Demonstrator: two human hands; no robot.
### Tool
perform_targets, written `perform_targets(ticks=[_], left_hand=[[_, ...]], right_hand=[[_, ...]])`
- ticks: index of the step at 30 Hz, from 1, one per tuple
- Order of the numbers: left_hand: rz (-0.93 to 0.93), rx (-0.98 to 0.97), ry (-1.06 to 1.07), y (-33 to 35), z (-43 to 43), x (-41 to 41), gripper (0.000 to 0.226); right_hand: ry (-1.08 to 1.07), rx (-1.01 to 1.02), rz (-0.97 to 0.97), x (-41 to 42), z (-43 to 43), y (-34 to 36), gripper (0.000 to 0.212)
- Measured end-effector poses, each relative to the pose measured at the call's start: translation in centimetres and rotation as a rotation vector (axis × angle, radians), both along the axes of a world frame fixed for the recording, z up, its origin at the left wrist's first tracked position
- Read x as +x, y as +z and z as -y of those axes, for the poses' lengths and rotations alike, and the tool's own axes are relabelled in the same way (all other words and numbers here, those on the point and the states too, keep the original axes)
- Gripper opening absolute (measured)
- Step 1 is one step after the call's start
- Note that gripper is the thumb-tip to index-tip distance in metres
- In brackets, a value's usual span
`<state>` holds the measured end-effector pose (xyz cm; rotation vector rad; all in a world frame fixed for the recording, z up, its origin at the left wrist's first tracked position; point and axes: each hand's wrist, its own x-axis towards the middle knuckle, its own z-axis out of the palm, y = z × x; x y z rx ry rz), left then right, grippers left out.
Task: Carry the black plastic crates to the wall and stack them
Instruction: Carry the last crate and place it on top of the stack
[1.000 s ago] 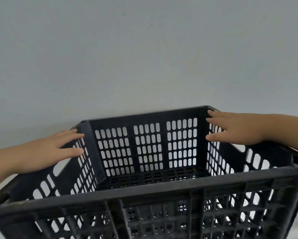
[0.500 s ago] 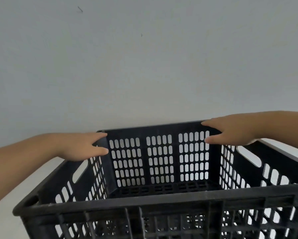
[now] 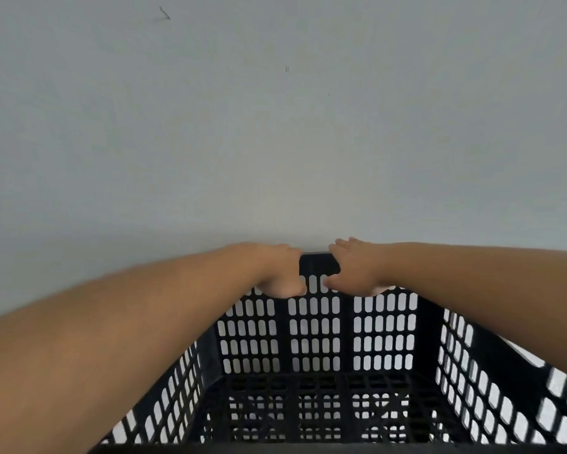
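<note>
The black crate [image 3: 346,322] occupies the near lower part of the view, open side up, with its far side just beside the pale wall [image 3: 275,126]. Both hands sit close together at the middle of the far rim. The left hand [image 3: 275,270] curls its fingers over the rim, thumb on the inner face. The right hand [image 3: 357,270] lays its fingers over the top, thumb inside. Each grip clamps the black crate

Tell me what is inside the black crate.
Nothing shows inside the black crate, only its bare slotted floor and walls. The left hand and right hand grip its far rim. The left forearm hides the near-left corner.
</note>
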<state>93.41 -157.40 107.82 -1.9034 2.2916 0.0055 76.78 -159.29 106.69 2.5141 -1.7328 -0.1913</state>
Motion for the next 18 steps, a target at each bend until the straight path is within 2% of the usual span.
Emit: perform_targets(ticks=[9, 18], left_hand=[[0.02, 0.033, 0.073, -1.8, 1.4, 0.1, 0.099], [0.002, 0.057, 0.081, -1.2, 0.9, -0.9, 0.1]], right_hand=[[0.011, 0.025, 0.083, -0.9, 0.4, -1.1, 0.081], [-0.023, 0.065, 0.097, -0.8, 0.2, -0.3, 0.083]])
